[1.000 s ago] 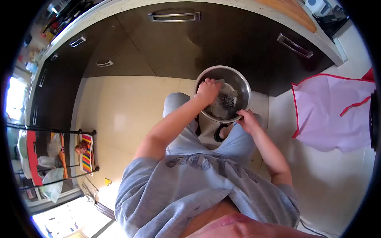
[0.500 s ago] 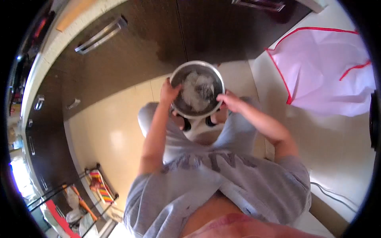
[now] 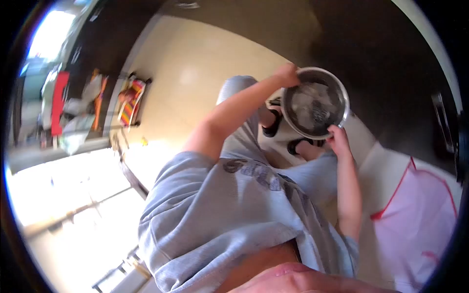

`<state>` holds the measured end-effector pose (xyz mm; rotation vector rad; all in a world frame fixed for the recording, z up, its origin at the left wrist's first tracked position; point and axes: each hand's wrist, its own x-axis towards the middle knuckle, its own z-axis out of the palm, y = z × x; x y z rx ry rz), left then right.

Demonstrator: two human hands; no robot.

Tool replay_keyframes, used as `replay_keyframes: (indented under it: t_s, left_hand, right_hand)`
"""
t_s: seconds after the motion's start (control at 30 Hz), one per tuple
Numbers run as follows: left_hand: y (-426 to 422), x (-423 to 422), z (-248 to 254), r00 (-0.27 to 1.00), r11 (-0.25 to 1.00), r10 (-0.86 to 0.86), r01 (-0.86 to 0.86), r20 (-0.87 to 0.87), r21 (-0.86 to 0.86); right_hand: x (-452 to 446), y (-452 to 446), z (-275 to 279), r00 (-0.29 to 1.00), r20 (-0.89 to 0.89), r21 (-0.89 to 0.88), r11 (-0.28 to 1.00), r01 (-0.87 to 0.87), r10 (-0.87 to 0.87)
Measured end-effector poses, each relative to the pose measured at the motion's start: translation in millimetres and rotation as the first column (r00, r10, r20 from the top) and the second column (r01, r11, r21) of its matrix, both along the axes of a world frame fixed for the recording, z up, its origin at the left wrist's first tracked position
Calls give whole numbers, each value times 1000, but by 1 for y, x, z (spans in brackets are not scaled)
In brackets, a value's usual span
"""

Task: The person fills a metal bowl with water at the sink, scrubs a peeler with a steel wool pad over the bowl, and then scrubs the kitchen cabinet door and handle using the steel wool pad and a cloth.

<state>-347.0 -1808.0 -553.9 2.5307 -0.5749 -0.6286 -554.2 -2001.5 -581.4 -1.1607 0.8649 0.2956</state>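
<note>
A round metal basin (image 3: pixel 345 105) is held up in front of my knees. My left hand (image 3: pixel 287 75) grips its rim at the upper left, fingers wrapped over the edge. At the lower right, my right hand (image 3: pixel 338 138) pinches the rim. Inside the basin lie a dark, speckled clump (image 3: pixel 320 113) and whitish, translucent material (image 3: pixel 305 100), both too blurred to make out exactly.
Dark cabinets (image 3: pixel 381 63) stand beyond the basin. A white cloth with red edging (image 3: pixel 415 215) is at the lower right. At the left are a shelf with a red panel (image 3: pixel 59 103) and a striped item (image 3: pixel 131 105). My sandalled feet (image 3: pixel 273 122) are below.
My left hand came out of the basin's inside onto its rim, and my right hand stayed on the rim. The view has swung, so basin and cabinets appear turned and shifted.
</note>
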Motion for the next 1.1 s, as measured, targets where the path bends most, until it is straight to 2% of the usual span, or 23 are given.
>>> replay_keyframes:
  t_s: [0.1, 0.17, 0.2, 0.27, 0.33, 0.37, 0.47, 0.53, 0.57, 0.63, 0.67, 0.77, 0.8, 0.83, 0.9, 0.97, 1.03, 1.1]
  left_hand:
    - [6, 5, 9, 996, 995, 91, -92, 20, 49]
    - [6, 2, 22, 995, 990, 81, -88, 62, 108]
    - [21, 12, 39, 993, 988, 115, -117, 26, 105]
    - [25, 12, 44, 984, 979, 174, -169, -41, 112]
    - [36, 19, 26, 981, 980, 192, -193, 14, 39]
    - [43, 24, 16, 979, 980, 200, -201, 44, 2]
    - [64, 35, 2, 986, 988, 154, -152, 67, -36]
    - [81, 37, 15, 949, 969, 247, -240, -197, 58]
    - [91, 36, 25, 901, 956, 293, -271, -322, 112]
    - [111, 33, 18, 762, 878, 354, -471, -542, -90]
    - [119, 31, 6, 673, 799, 345, -576, -655, -171]
    - [136, 43, -30, 691, 880, 222, -445, -688, -164]
    - [139, 34, 20, 734, 952, 259, -304, -627, 38]
    - [144, 32, 34, 781, 961, 242, -273, -576, 34]
    - [157, 18, 61, 859, 958, 214, -277, -464, -71]
    - [163, 10, 84, 916, 940, 163, -256, -365, -225]
    - [153, 6, 91, 936, 925, 111, -220, -334, -309]
    - [141, -1, 92, 940, 922, 94, -207, -329, -328]
  right_hand:
    - [16, -12, -23, 995, 30, 101, 990, -100, 97]
    - [21, 4, -9, 998, 9, 64, 995, -71, 70]
    - [30, 23, 12, 998, 2, 18, 998, -63, 63]
    - [33, 26, 18, 998, -10, -50, 996, -68, 67]
    - [44, 20, -6, 994, -70, -68, 993, -91, 87]
    - [49, 23, -5, 992, -58, -35, 993, -114, 112]
    - [70, 35, -4, 994, -57, -82, 992, -93, 88]
    - [83, 46, 2, 997, -41, -147, 987, -70, 64]
    - [90, 51, 3, 993, -40, -165, 979, -120, 115]
    - [101, 51, 7, 975, -49, -219, 950, -223, 217]
    - [107, 54, -3, 980, 9, -223, 955, -194, 201]
    - [119, 61, 9, 957, -27, -325, 902, -283, 290]
    - [121, 62, 2, 958, 69, -295, 923, -248, 279]
    - [120, 62, -10, 954, 166, -267, 943, -200, 249]
    - [119, 60, -23, 940, 181, -223, 943, -248, 290]
    - [117, 70, 7, 970, 95, -244, 950, -195, 223]
    - [107, 67, 18, 961, 235, -112, 986, -125, 148]
    - [91, 64, 52, 954, 252, -153, 980, -125, 161]
